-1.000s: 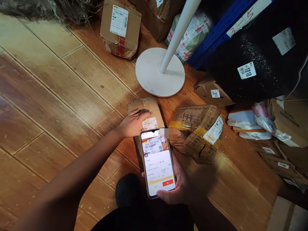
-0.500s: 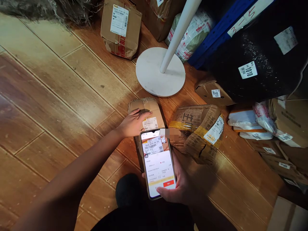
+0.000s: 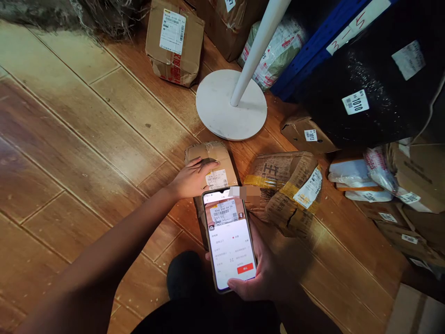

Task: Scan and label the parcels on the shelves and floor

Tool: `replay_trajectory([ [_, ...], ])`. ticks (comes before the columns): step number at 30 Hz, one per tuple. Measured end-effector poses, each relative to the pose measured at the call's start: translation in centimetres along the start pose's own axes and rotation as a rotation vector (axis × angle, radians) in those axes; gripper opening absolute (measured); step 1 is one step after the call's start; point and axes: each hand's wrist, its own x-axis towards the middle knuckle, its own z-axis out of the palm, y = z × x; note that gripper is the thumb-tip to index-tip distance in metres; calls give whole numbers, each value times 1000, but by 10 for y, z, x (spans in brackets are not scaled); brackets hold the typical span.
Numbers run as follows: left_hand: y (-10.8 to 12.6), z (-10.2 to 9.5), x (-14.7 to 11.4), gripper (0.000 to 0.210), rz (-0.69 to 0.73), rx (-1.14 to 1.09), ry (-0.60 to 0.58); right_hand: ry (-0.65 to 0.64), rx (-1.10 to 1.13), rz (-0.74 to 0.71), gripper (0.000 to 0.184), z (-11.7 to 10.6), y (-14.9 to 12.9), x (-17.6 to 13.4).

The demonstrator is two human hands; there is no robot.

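My right hand (image 3: 255, 276) grips a smartphone (image 3: 229, 241), its thumb on the lower edge of the lit screen. The upper screen shows a camera picture of a shipping label; below it are form lines and a red button. My left hand (image 3: 191, 178) lies with fingers stretched on a brown cardboard box (image 3: 212, 153) on the floor, beside the box's white shipping label (image 3: 217, 178). The phone covers the lower part of that box. To the right sits a crumpled carton (image 3: 285, 185) with yellow tape and a white label.
A white pole stand with a round base (image 3: 215, 104) rises beyond the box. Another labelled carton (image 3: 174, 60) stands at the back. A blue shelf post (image 3: 299, 58), a large black wrapped parcel (image 3: 375, 60) and stacked parcels (image 3: 361, 171) line the right side. My foot (image 3: 186, 276) is below.
The phone has shifted slightly down. On its screen, the filled form lines and yellow band have given way to paler text. My left hand stays on the box.
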Motion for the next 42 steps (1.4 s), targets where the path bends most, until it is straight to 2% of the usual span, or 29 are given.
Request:
replay_trajectory([
  [11,0,0,-1,81,1,4,-7,-31,5,-7,82,0,-4,-1],
  [42,0,0,0,79,-13,-9,-16,-18,15,-25,85,-1,-8,0],
])
